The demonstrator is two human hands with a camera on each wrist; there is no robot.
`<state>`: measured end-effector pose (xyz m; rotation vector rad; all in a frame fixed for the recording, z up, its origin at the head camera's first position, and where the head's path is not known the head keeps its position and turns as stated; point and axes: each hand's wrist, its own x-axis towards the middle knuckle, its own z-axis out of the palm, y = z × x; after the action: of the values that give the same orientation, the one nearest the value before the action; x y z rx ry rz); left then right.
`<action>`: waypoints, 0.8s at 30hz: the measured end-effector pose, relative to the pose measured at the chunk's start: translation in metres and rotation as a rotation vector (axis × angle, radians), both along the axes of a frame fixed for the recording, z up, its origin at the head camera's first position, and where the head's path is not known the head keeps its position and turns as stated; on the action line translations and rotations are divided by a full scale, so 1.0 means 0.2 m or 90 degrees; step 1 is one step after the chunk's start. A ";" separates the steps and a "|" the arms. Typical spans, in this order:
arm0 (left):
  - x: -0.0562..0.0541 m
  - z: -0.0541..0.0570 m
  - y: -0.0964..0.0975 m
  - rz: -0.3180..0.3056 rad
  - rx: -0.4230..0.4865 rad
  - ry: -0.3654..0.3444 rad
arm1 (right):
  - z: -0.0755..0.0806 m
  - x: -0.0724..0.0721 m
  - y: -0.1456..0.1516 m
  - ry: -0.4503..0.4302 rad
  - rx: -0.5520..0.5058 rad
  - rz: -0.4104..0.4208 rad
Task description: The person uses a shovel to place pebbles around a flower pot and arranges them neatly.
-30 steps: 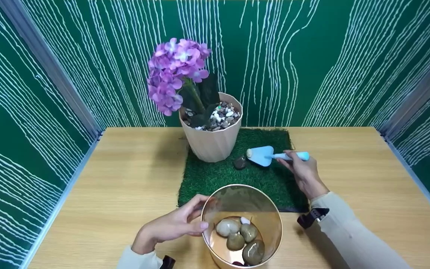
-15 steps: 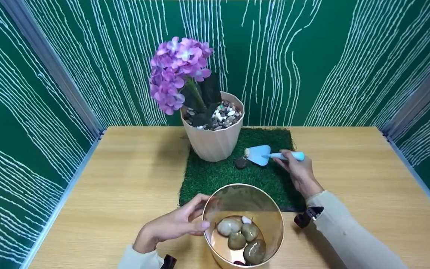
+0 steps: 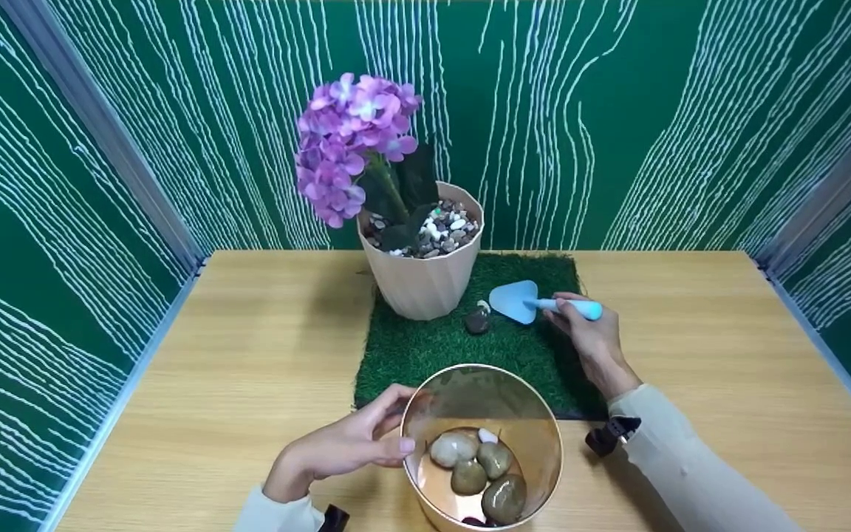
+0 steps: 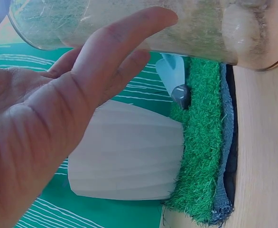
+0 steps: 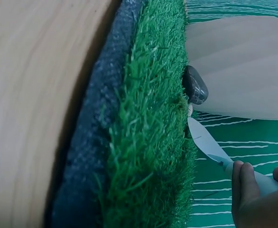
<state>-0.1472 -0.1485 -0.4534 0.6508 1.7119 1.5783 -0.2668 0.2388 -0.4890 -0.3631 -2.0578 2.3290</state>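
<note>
In my head view, the person's left hand grips a clear amber container by its left wall, thumb on the near side, at the middle of the near part of the bench; my left wrist view shows a finger laid along that wall. Inside I make out several large stones, a small white stone against them. The right hand holds a pale blue trowel by its handle, fingers and thumb closed about it, near the right edge of the grass mat. The blade points left, and my right wrist view shows it tilted, tip lower than handle. Just beyond the tip, toward the far edge of the mat, a small pale stone lies at the side of a dark glossy stone; I cannot tell whether the tip touches the pale one. Left of these, over the mat's far left corner, stands an upright beige pot filled with mixed pebbles and bearing a purple flower. Behind the bench's far edge I see a green panel with white wavy lines.
</note>
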 end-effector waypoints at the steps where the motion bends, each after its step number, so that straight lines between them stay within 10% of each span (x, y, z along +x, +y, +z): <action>1: 0.00 0.00 0.00 -0.001 0.000 0.000 | 0.00 0.00 0.01 0.000 0.002 0.000; 13: 0.00 0.00 0.00 0.002 -0.007 0.000 | 0.13 0.12 0.14 -0.073 -0.117 0.027; 24: 0.01 0.01 0.00 0.008 -0.014 -0.020 | 0.23 0.25 0.20 -0.019 -0.127 0.070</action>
<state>-0.1455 -0.1480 -0.4509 0.6025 1.7115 1.5683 -0.2171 0.2796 -0.4422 -0.2976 -1.9091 2.6175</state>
